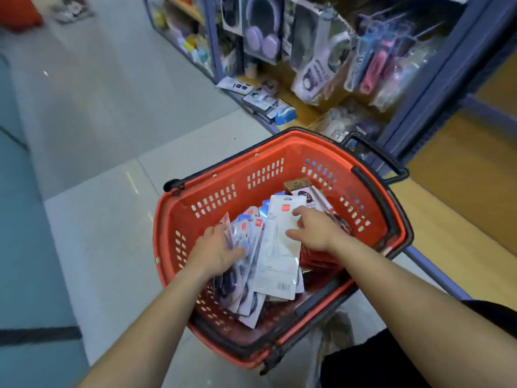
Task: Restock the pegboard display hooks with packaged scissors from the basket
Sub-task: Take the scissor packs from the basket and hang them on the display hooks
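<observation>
A red plastic basket with black handles stands on the floor below me, filled with several flat packets. My left hand presses into a fanned stack of packets at the basket's left side, fingers curled around them. My right hand rests with spread fingers on a long white packet lying on top of the pile. I cannot tell whether the packets hold scissors. The display hooks hang at the upper right, with packaged goods on them.
A blue-framed display rack stands right of the basket, with boxed headphones and hanging packets. Loose packages lie on its low yellow shelf. Grey tiled floor stretches to the left. A dark trouser leg shows at the bottom right.
</observation>
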### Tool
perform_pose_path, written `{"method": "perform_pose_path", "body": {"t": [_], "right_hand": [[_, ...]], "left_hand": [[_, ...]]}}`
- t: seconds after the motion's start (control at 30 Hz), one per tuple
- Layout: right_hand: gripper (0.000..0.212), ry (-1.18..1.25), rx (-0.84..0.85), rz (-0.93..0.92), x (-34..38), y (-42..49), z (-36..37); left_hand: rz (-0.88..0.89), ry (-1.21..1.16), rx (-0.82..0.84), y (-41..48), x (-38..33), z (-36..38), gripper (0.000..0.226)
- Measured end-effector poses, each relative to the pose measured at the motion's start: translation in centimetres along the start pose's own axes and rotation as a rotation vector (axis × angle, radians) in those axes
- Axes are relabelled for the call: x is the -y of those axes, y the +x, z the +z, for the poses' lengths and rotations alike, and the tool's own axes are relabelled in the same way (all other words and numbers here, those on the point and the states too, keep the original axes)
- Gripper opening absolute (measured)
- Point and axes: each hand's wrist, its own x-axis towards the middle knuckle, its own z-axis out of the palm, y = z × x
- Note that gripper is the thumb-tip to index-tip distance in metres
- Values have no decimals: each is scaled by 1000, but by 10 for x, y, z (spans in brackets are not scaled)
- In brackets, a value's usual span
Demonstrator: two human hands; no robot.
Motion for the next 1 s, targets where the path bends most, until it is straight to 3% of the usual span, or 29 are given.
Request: {"method": "perform_pose_path", "body": {"t": [0.13,0.33,0.43,0.53,0.6,0.77,1.0], "right_hand": [[53,127,30,-32,9,17,22],[40,349,121,-3,45,31,66],[13,553,115,42,56,39,86],[24,664,153,141,62,48,93],[31,640,92,161,64,53,97],[38,599,-60,153,58,53,90],[19,648,-64,105,13,34,8]], "left_hand": [[-69,-77,3,12,-2,9,109],[-107,-206,-5,18,8,6,81],[-90,-232,24,16,9,10,75],[-110,-237,-13,16,11,11,78],[-112,-224,13,17,12,10,77],[-31,-360,1,11,10,11,69],[283,-460,9,-9,-25,27,60]]}}
